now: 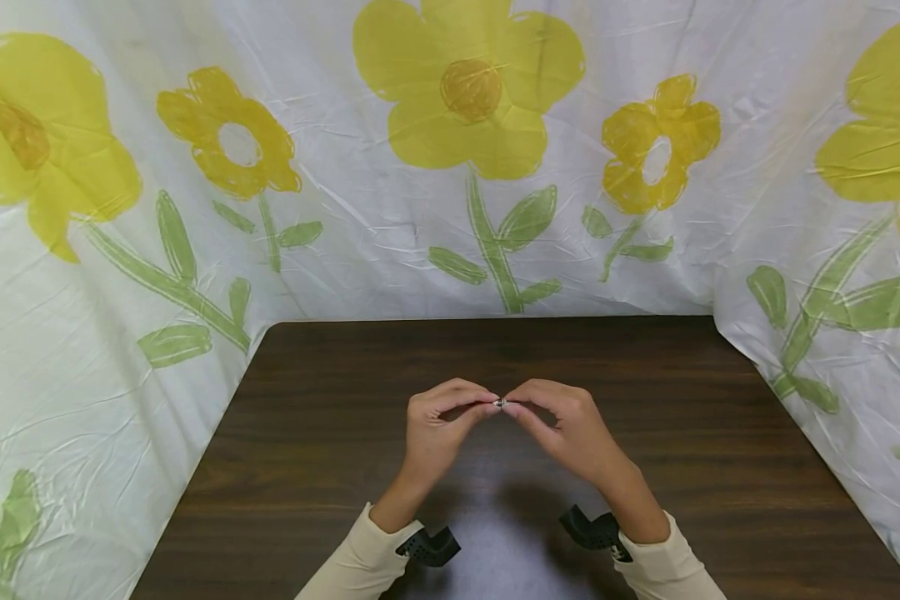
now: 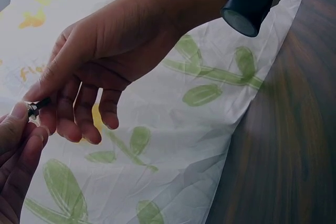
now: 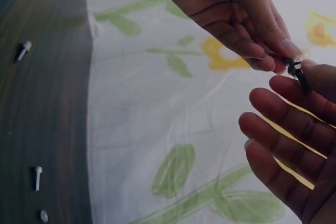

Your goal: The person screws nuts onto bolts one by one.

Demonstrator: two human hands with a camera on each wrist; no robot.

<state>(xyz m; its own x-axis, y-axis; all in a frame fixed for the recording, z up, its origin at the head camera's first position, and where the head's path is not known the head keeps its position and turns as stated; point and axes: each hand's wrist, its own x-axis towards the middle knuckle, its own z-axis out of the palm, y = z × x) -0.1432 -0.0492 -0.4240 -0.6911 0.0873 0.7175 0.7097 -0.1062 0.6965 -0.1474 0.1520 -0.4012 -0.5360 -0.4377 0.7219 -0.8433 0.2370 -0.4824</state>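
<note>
Between the two hands, above the table, is a small metal bolt (image 1: 501, 403) with a shiny nut-like collar and a darker shank. My left hand (image 1: 438, 425) pinches the collar end with thumb and fingertips. From the other side my right hand (image 1: 570, 425) pinches the shank end between thumb and index finger. The fingertips of both hands nearly meet and cover part of the bolt. In the right wrist view the shiny collar (image 3: 295, 67) shows beside the left fingertips, and the other right fingers are spread loosely.
The dark wooden table (image 1: 307, 467) spreads under both arms. In the right wrist view two loose bolts, one upper (image 3: 23, 50) and one lower (image 3: 38, 178), lie on it, with a small nut (image 3: 43, 215) below. A white flowered sheet (image 1: 345, 242) hangs around the table.
</note>
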